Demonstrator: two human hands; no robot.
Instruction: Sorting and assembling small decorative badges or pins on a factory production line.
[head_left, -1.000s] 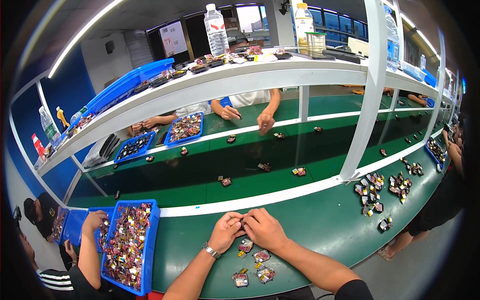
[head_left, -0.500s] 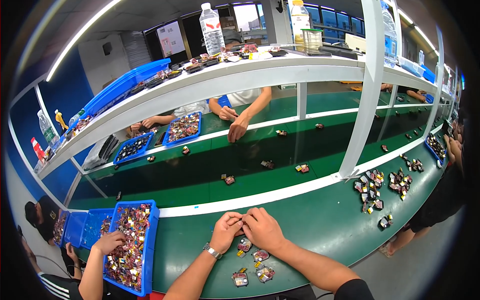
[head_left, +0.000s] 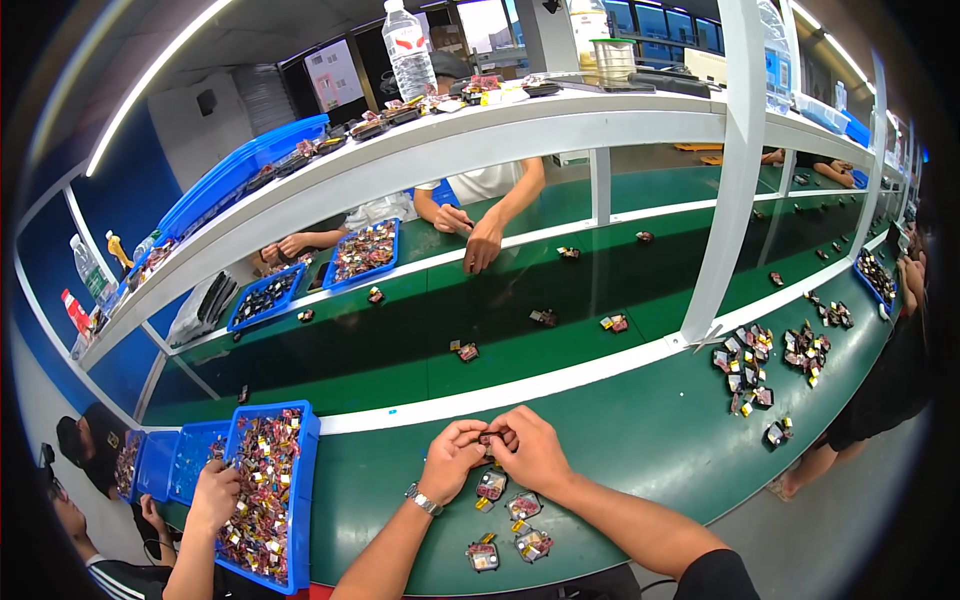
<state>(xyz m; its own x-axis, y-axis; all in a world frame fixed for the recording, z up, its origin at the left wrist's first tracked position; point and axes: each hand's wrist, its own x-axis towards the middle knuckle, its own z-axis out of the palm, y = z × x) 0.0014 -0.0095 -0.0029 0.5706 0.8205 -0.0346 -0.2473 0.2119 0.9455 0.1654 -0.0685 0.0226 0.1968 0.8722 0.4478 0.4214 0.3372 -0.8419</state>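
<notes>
In front of me on the green worktop, my left hand [head_left: 455, 462] and my right hand [head_left: 527, 455] meet with their fingertips together. Both are closed on a small dark electronic module [head_left: 489, 440], mostly covered by the fingers. Just below my hands lie several similar modules, black-cased with reddish wires and yellow labels, one of them a module nearest the fingers [head_left: 491, 486]. Another module [head_left: 533, 544] sits closer to my right forearm, and a further module [head_left: 482, 556] is near the worktop's front edge.
To my left stands a blue tray [head_left: 304, 500] heaped with modules; a co-worker's hand [head_left: 215, 495] is over it. Clusters of modules [head_left: 745, 368] lie to the right. Beyond a white rail [head_left: 560, 381], spaced modules sit on a dark conveyor belt [head_left: 490, 320]. A white post [head_left: 728, 200] supports the shelf.
My fingers have shifted on the module, showing more of it, and my right hand has tilted slightly. Modules on the belt have moved a little right. The co-worker's hand at the tray has drawn back left.
</notes>
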